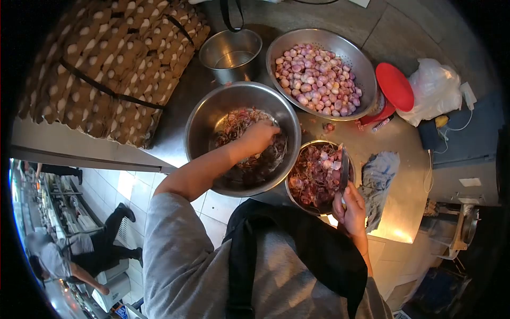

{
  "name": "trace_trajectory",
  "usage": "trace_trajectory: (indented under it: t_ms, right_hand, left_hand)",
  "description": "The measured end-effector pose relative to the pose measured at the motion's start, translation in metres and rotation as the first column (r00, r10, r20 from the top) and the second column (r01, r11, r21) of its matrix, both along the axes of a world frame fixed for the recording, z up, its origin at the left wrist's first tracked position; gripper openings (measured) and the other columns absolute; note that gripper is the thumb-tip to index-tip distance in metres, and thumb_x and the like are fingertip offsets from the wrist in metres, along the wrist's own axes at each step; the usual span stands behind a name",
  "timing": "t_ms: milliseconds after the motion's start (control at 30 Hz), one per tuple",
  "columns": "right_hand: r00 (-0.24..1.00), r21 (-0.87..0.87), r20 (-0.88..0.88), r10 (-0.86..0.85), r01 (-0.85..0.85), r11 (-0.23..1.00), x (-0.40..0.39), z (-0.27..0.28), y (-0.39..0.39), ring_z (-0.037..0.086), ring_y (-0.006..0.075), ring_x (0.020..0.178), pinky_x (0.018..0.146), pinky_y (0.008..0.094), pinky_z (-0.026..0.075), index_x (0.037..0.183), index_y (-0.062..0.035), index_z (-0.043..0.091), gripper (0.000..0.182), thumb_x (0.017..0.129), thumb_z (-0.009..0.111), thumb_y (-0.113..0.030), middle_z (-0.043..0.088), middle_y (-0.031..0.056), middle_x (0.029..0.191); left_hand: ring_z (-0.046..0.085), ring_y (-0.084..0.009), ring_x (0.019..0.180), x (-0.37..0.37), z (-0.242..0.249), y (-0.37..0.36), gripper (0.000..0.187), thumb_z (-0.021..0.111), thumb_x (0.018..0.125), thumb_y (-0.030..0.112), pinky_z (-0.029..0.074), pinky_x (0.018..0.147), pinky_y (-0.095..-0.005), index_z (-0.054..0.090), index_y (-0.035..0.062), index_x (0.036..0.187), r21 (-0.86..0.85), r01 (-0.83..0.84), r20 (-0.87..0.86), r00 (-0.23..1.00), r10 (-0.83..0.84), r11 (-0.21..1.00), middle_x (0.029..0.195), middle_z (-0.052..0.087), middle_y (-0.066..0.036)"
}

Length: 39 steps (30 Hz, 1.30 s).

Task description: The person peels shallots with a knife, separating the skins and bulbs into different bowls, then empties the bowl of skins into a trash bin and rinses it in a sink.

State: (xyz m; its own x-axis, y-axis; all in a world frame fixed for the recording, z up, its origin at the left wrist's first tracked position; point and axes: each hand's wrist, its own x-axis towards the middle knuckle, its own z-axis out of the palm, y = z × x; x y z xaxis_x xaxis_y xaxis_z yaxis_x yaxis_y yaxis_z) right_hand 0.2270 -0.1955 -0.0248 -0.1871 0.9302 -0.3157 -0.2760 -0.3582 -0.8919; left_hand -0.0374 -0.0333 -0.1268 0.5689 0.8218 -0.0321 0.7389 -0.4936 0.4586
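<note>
Head view: our right hand (350,210) grips the knife (345,173) over shallots (313,178); can't tell what our left hand (259,137), in the big bowl (200,125), holds. Reaching carelessly past that blade could nick us.

Warm glare sits on the surface (409,183) by the cloth's (378,181) lower end; far left of the cloth, floor tiles (139,194) shine pale; edges bend into black
</note>
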Motion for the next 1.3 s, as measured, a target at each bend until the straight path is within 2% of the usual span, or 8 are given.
trace_trajectory:
  t_ms: [100, 200, 633, 733, 833, 933, 1100, 1300]
  right_hand:
    - [0.999, 0.006, 0.018, -0.028, 0.028, 1.0, 0.002, -0.007, -0.002, 0.026, 0.005, 0.038, 0.036, 0.0187, 0.021, 0.124, -0.0054, 0.038, 0.038, 0.092, 0.034, -0.026, 0.032, -0.0025, 0.049]
    - [0.998, 0.008, 0.014, -0.054, 0.054, 0.998, 0.005, -0.01, -0.003, 0.026, 0.005, 0.037, 0.036, 0.0188, 0.021, 0.123, -0.0055, 0.039, 0.037, 0.092, 0.034, -0.026, 0.032, -0.0026, 0.048]
    - [0.997, 0.03, 0.028, -0.07, 0.069, 0.997, -0.001, -0.005, -0.001, 0.027, 0.0047, 0.039, 0.038, 0.0187, 0.02, 0.119, -0.0037, 0.043, 0.035, 0.092, 0.035, -0.024, 0.033, -0.0029, 0.049]
    - [0.997, 0.018, 0.051, -0.058, 0.057, 0.998, 0.0, -0.003, -0.002, 0.026, 0.0047, 0.039, 0.038, 0.0184, 0.02, 0.118, -0.0039, 0.044, 0.034, 0.092, 0.035, -0.024, 0.033, -0.0029, 0.048]
    - [0.997, 0.012, 0.058, -0.056, 0.055, 0.998, -0.001, -0.002, -0.002, 0.026, 0.0047, 0.039, 0.038, 0.0181, 0.021, 0.118, -0.0039, 0.044, 0.033, 0.092, 0.035, -0.024, 0.033, -0.0029, 0.048]
    - [0.999, 0.026, 0.046, -0.026, 0.025, 0.999, -0.004, -0.001, 0.0, 0.026, 0.0046, 0.039, 0.038, 0.0179, 0.021, 0.118, -0.0039, 0.043, 0.033, 0.092, 0.035, -0.024, 0.032, -0.003, 0.048]
    - [0.997, 0.024, 0.012, -0.075, 0.075, 0.997, -0.006, -0.001, -0.002, 0.026, 0.0047, 0.039, 0.037, 0.0189, 0.021, 0.118, -0.003, 0.043, 0.034, 0.092, 0.037, -0.024, 0.032, -0.0031, 0.049]
    - [0.994, -0.009, 0.057, -0.095, 0.096, 0.995, -0.005, -0.005, -0.005, 0.025, 0.0044, 0.038, 0.036, 0.0184, 0.02, 0.117, -0.0017, 0.043, 0.035, 0.092, 0.037, -0.024, 0.032, -0.0034, 0.048]
  left_hand:
    - [0.057, -0.031, 0.085, -0.004, -0.008, -0.001, 0.035, 0.066, 0.065, 0.007, 0.045, 0.075, -0.0358, 0.059, 0.0085, 0.099, -0.219, 0.273, -0.067, 0.953, -0.294, 0.937, 0.09, 0.059, -0.013]
    - [0.059, -0.027, 0.079, -0.015, 0.039, -0.004, 0.03, 0.066, 0.063, 0.005, 0.047, 0.072, -0.0338, 0.06, 0.0075, 0.093, -0.45, 0.207, 0.253, 0.962, -0.098, 0.869, 0.09, 0.06, -0.013]
    - [0.059, -0.0271, 0.075, -0.039, 0.013, 0.007, 0.03, 0.07, 0.062, 0.012, 0.046, 0.069, -0.0356, 0.058, 0.0058, 0.088, -0.054, -0.078, -0.128, 0.989, 0.07, 0.995, 0.077, 0.061, -0.012]
    - [0.059, -0.0239, 0.073, -0.04, 0.016, 0.013, 0.033, 0.071, 0.064, 0.014, 0.046, 0.068, -0.0337, 0.055, 0.0067, 0.092, 0.125, -0.043, 0.146, 0.989, 0.025, 0.991, 0.077, 0.06, -0.01]
    - [0.058, -0.0187, 0.074, -0.04, 0.048, 0.015, 0.034, 0.071, 0.067, 0.016, 0.046, 0.067, -0.0315, 0.053, 0.0056, 0.094, -0.278, -0.198, 0.317, 0.905, 0.284, 0.94, 0.08, 0.059, -0.009]
    - [0.057, -0.0141, 0.076, -0.051, 0.073, 0.019, 0.041, 0.073, 0.066, 0.018, 0.047, 0.067, -0.0295, 0.052, 0.005, 0.099, -0.272, -0.231, 0.304, 0.9, 0.312, 0.934, 0.083, 0.058, -0.008]
    - [0.059, -0.0251, 0.082, -0.095, 0.024, 0.02, 0.056, 0.076, 0.058, 0.025, 0.046, 0.075, -0.0324, 0.053, 0.0077, 0.106, 0.026, -0.111, 0.017, 0.994, 0.111, 0.993, 0.089, 0.059, -0.011]
    - [0.055, -0.0286, 0.092, -0.087, 0.018, 0.005, 0.053, 0.071, 0.06, 0.019, 0.043, 0.08, -0.0351, 0.053, 0.0116, 0.109, -0.319, -0.032, -0.176, 0.984, -0.026, 0.947, 0.095, 0.058, -0.015]
